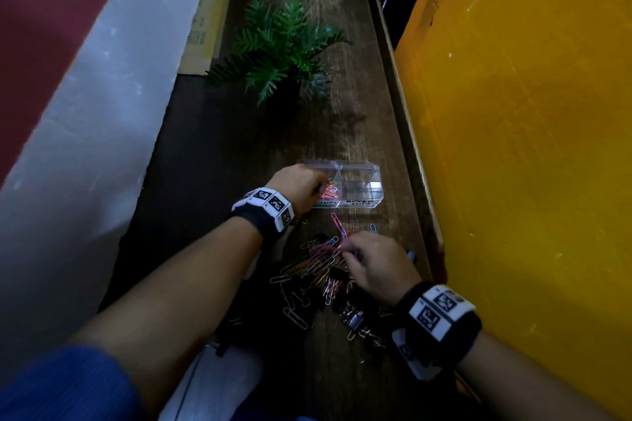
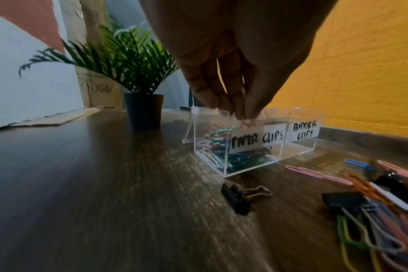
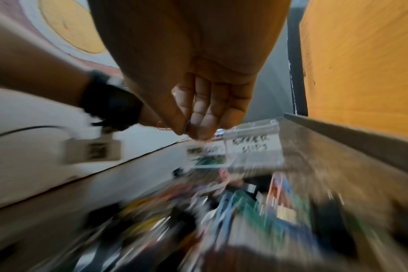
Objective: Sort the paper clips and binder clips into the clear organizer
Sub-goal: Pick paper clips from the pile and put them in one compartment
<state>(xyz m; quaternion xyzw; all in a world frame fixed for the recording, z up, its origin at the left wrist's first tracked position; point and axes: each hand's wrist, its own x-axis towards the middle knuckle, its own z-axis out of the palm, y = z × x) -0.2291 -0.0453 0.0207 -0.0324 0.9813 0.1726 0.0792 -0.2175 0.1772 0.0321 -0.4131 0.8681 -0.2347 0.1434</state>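
Note:
The clear organizer (image 1: 359, 178) (image 2: 298, 147) stands on the dark wooden table, labelled "PAPER CLIPS" on the left and "BINDER CLIPS" on the right. Coloured paper clips (image 1: 330, 191) (image 2: 221, 156) lie in its left compartment; the right one looks empty. My left hand (image 1: 323, 186) (image 2: 235, 112) hovers over the left compartment, fingertips bunched and pinching pinkish paper clips. My right hand (image 1: 345, 248) (image 3: 189, 130) is over the mixed pile of clips (image 1: 314, 270), thumb and fingers pinching thin paper clips. Black binder clips (image 1: 352, 316) (image 2: 235, 200) lie in and around the pile.
A potted fern (image 1: 280, 44) (image 2: 133, 60) stands behind the organizer. A yellow wall (image 1: 530, 113) and a raised wooden edge (image 1: 403, 120) close the right side; a white panel (image 1: 102, 96) closes the left. Flat cardboard (image 1: 205, 20) lies at the far left.

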